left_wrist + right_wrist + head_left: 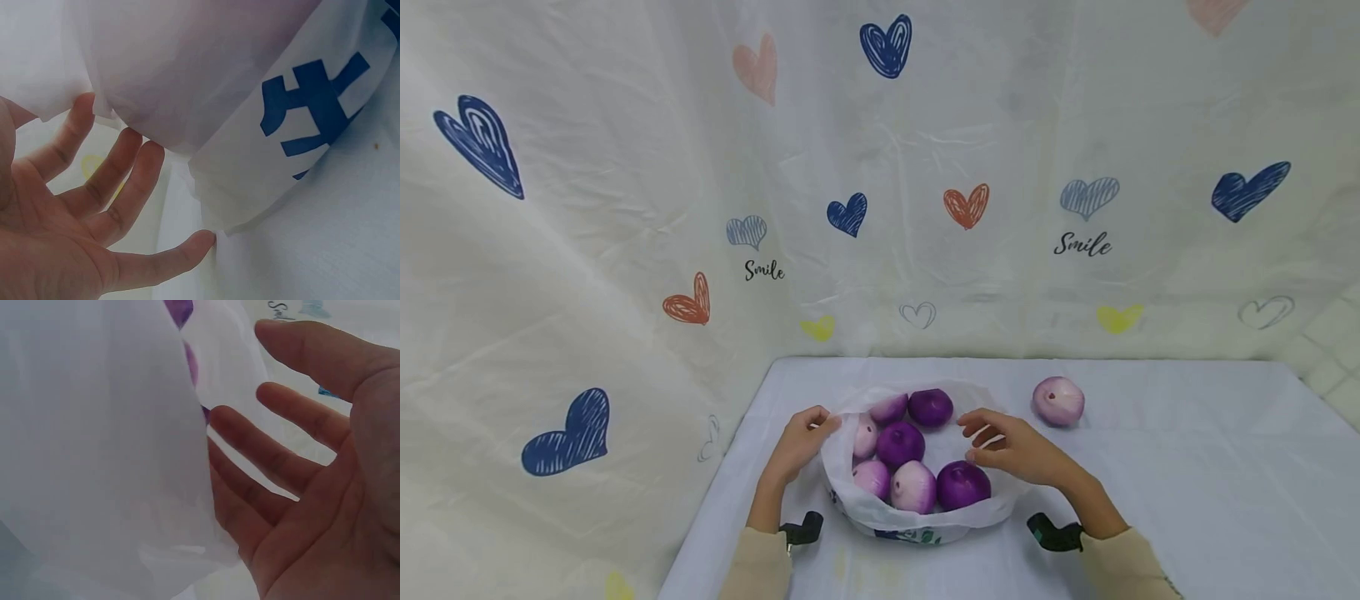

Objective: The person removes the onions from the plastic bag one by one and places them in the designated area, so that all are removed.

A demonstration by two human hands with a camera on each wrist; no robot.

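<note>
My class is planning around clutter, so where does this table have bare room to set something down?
Widest: the white tablecloth right of the lone red onion and right sleeve. A smaller patch lies in front of the plastic bag, between left sleeve and right. Crowded: the bag, holding several red onions, left hand and right hand at its sides.
</note>
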